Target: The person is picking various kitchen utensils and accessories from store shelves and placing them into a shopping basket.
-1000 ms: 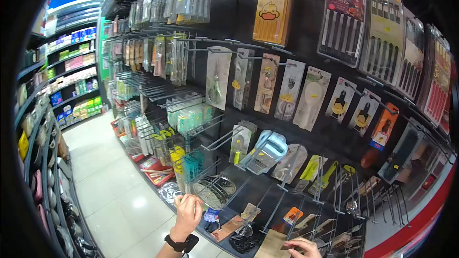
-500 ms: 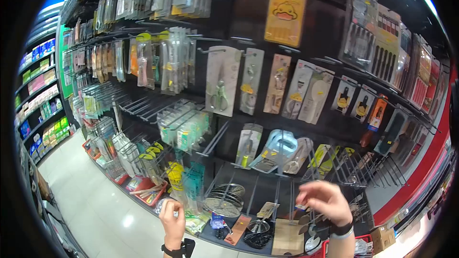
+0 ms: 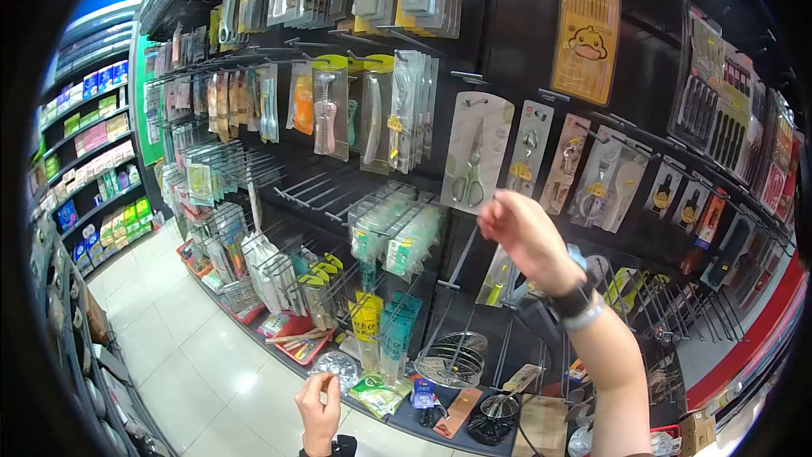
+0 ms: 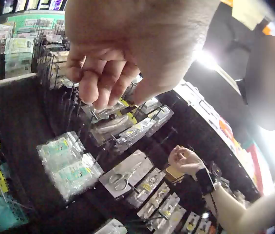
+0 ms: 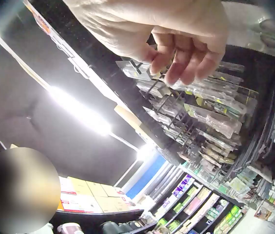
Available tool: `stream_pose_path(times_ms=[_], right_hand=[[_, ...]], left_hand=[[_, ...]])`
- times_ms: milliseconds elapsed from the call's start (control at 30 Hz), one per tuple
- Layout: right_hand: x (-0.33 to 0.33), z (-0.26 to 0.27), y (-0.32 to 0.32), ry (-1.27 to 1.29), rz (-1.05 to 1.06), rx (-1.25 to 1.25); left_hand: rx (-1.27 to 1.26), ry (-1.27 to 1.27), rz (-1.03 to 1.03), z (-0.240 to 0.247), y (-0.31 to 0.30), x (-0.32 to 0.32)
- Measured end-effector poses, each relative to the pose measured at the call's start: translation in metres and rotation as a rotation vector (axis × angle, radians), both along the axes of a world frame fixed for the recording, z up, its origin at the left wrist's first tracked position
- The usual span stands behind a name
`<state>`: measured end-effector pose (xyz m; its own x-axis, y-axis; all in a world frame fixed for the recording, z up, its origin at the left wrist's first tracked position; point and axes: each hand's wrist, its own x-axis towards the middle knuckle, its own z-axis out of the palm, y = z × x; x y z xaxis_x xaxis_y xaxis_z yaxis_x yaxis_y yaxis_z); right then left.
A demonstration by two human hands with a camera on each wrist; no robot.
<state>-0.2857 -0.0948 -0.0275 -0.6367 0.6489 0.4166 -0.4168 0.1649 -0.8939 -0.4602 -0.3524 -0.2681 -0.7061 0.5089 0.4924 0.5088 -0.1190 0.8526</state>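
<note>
My right hand (image 3: 526,241), raised before the rack, has loosely bent fingers with nothing between them. Its fingertips overlap the lower corner of a carded pair of scissors (image 3: 474,156) with green handles in the head view. Low at the front, my left hand (image 3: 320,413) hangs loosely curled, and in the left wrist view its fingers (image 4: 109,80) hold nothing. Beyond the left hand lie a green-and-white packet (image 3: 378,395) and a clear-wrapped round item (image 3: 336,366). Carded utensils (image 3: 599,182) hang right of the scissors.
Metal hooks (image 3: 317,195) stick out from the black rack. Teal-and-white packs (image 3: 393,233) hang mid-height, with yellow packs (image 3: 366,317) below. A duck-printed chopsticks pack (image 3: 586,38) hangs high. Round wire racks (image 3: 452,360) and a wooden board (image 3: 541,425) stand on the bottom shelf. White tiled floor (image 3: 203,372) runs along the left.
My right hand has risen from the lower right, up and leftward to beside the scissors card. My left hand stays low and loosely curled. The head view has shifted, bringing the rack's left part nearer the middle.
</note>
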Motion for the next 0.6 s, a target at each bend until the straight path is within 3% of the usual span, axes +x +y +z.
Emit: stream_pose_path(times_ms=[100, 167, 200, 233, 267, 300, 367, 600], right_hand=[[-0.053, 0.024, 0.016, -0.034, -0.112, 0.157], [-0.091, 0.035, 0.032, -0.036, -0.331, 0.227], [-0.106, 0.039, 0.044, -0.023, -0.316, 0.23], [-0.121, 0.044, 0.055, -0.033, -0.469, 0.311], [-0.134, 0.048, 0.066, -0.043, -0.623, 0.39], [-0.141, 0.053, 0.072, -0.052, -0.675, 0.423], [-0.151, 0.058, 0.082, -0.138, -0.647, 0.408], [-0.174, 0.056, 0.112, 0.064, -0.326, 0.269]], left_hand=[[-0.011, 0.171, 0.072, 0.018, -0.009, 0.004], [-0.026, 0.169, 0.124, 0.015, -0.018, 0.002], [-0.062, 0.211, 0.148, 0.013, -0.023, 0.0], [-0.099, 0.25, 0.172, 0.01, -0.028, -0.002], [-0.202, 0.123, 0.104, 0.01, -0.039, -0.006], [-0.204, 0.125, 0.122, 0.01, -0.045, -0.005], [-0.27, 0.136, 0.147, 0.014, -0.055, -0.004], [-0.201, 0.198, 0.299, 0.008, -0.074, 0.002]])
